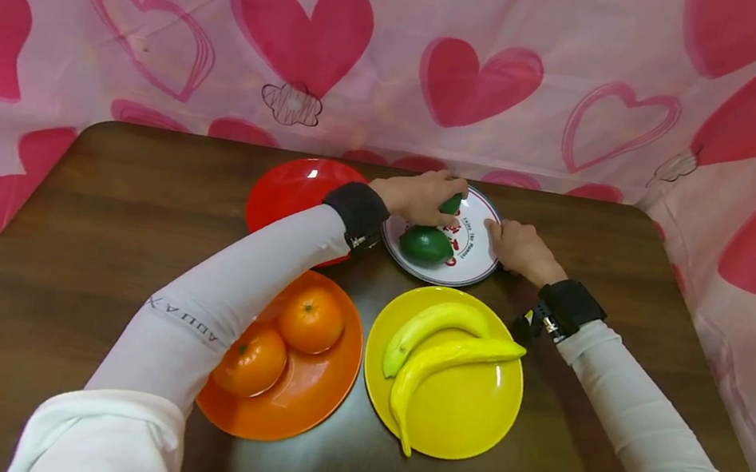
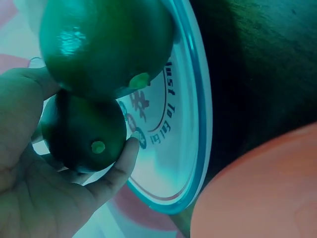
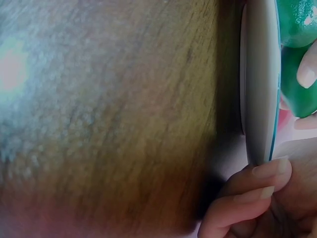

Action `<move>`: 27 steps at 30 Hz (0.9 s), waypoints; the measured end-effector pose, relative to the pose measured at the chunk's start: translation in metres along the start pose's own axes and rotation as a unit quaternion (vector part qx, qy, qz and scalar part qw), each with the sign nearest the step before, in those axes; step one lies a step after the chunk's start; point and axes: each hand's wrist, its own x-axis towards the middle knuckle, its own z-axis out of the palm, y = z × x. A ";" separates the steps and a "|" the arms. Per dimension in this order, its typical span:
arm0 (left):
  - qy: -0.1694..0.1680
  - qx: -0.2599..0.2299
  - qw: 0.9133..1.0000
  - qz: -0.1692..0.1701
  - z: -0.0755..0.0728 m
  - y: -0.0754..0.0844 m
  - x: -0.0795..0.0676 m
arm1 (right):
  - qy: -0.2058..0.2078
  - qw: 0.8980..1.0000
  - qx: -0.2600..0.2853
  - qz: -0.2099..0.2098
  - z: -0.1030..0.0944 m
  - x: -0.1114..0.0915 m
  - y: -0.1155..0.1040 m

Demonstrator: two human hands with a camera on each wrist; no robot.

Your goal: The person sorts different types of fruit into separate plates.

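Note:
A white plate (image 1: 471,264) with a dark rim and red print lies near the table's far edge. Two smooth green avocados are on it. My left hand (image 1: 421,196) reaches over the plate and grips the farther avocado (image 1: 451,203); the left wrist view shows fingers and thumb around this avocado (image 2: 86,136). Right beside it is the nearer avocado (image 1: 424,246), which no finger visibly holds. With my right hand (image 1: 524,250) I pinch the plate's right rim; fingertips (image 3: 270,169) press against that edge in the right wrist view.
Left of the white plate lies a red plate (image 1: 283,190), partly behind my left forearm. Closer are an orange plate (image 1: 295,410) holding two oranges (image 1: 312,318) and a yellow plate (image 1: 468,418) holding two bananas (image 1: 436,361). A heart-patterned curtain (image 1: 388,60) hangs behind the wooden table (image 1: 96,229).

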 end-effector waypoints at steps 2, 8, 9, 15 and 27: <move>-0.005 0.004 1.000 -0.004 0.002 -0.002 0.003 | 0.003 1.000 0.003 0.001 0.001 0.000 0.000; -0.018 0.024 0.999 -0.009 0.005 -0.005 0.008 | 0.008 1.000 -0.001 0.007 0.001 0.002 -0.002; -0.019 0.026 0.999 -0.009 0.005 -0.005 0.008 | 0.007 1.000 -0.002 0.007 0.001 0.003 -0.002; -0.004 0.003 1.000 -0.004 0.001 -0.010 0.007 | 0.009 1.000 -0.006 0.004 -0.002 0.005 -0.002; 0.085 0.008 0.996 0.013 -0.026 -0.020 -0.041 | 0.041 0.998 0.037 0.008 -0.003 -0.013 0.009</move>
